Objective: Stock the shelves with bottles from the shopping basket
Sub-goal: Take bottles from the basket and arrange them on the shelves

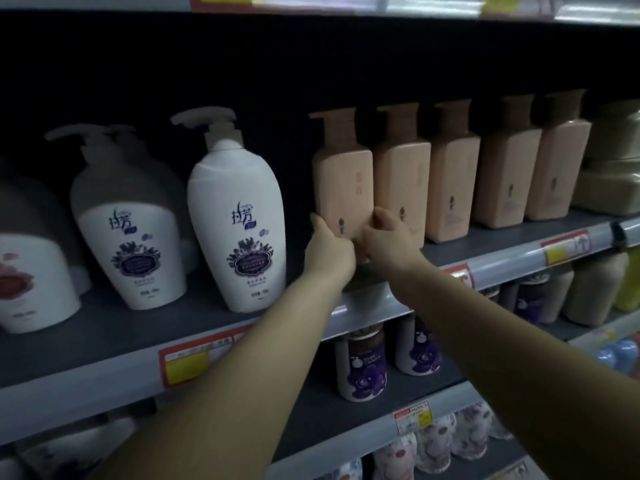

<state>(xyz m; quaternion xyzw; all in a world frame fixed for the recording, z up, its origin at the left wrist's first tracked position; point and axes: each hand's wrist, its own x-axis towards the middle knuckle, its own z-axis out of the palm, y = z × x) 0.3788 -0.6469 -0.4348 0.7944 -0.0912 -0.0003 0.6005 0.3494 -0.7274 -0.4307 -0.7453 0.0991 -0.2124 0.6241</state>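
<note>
The peach pump bottle [341, 188] stands upright at the left end of a row of matching peach bottles [453, 181], just beside its neighbour on the right and slightly nearer than the rest. Both hands hold it low down. The left hand [329, 251] cups its lower left corner, with one of the fingers [317, 220] lying up along the bottle's left side. The right hand [386, 237] grips the lower right edge, its fingers [379, 216] curled round onto the front. The bottle's base is hidden behind the hands, so whether it rests on the shelf cannot be told. The dark grey shelf [104, 341] runs across a dim store aisle and carries a red and yellow price tag [194, 362] on its front rail. To the left stand tall white pump bottles [235, 230] with blue lettering and purple emblems. At the far right end sit stacked olive packs [613, 168]. On the shelf below are purple-labelled bottles [363, 365], and lower still are floral-printed bottles [433, 441]. Another shelf edge [346, 5] crosses the top.
</note>
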